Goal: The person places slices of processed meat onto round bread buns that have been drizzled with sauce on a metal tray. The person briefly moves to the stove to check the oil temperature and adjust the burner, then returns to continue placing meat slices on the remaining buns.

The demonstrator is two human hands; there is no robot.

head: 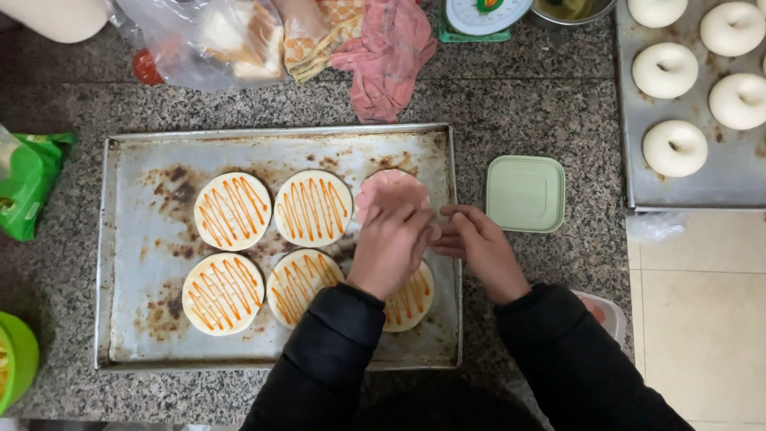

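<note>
Six dough rounds [232, 211] on tray; five dough rings [675, 148].

White dough rounds [232, 211] carry orange zigzag sauce stripes on a rust-stained grey tray [128, 319], beside a pale green lid [525, 193].

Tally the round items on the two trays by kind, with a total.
Sauce-striped dough rounds on the rusty tray: 5, one partly under the left hand
Round topped with a pink slice, at the left hand's fingertips: 1
Ring-shaped dough pieces on the second tray: at least 5, more cut off at the frame edge
Total: at least 11
</note>
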